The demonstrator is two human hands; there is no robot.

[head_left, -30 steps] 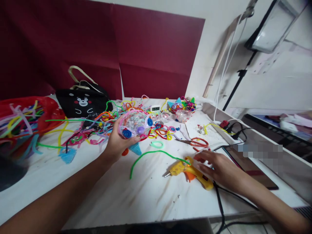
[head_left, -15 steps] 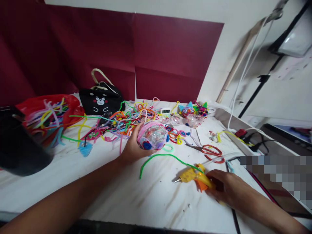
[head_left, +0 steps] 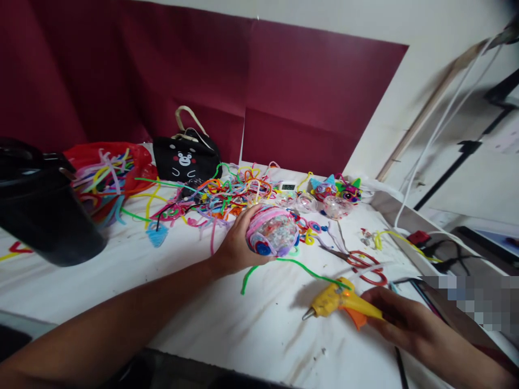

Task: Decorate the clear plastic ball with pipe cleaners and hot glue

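My left hand is wrapped round a clear ball trimmed with pink and lilac pipe cleaners and blue round pieces. In my right hand is the handle of a yellow glue gun with an orange trigger, its metal nozzle aimed to the left and down. A green pipe cleaner stretches across the table between ball and glue gun, one end lying over the gun's body. Red-handled scissors rest beyond the gun.
A heap of coloured pipe cleaners lies behind the ball, near a black bag. At the left stand a black bin and a red bag. Two decorated cat-like figures sit at the back. A grey tray holds cables at right.
The view has shifted to the left, so most things appear further right. My right hand has raised the glue gun a little off the table; my left hand keeps its hold on the ball.
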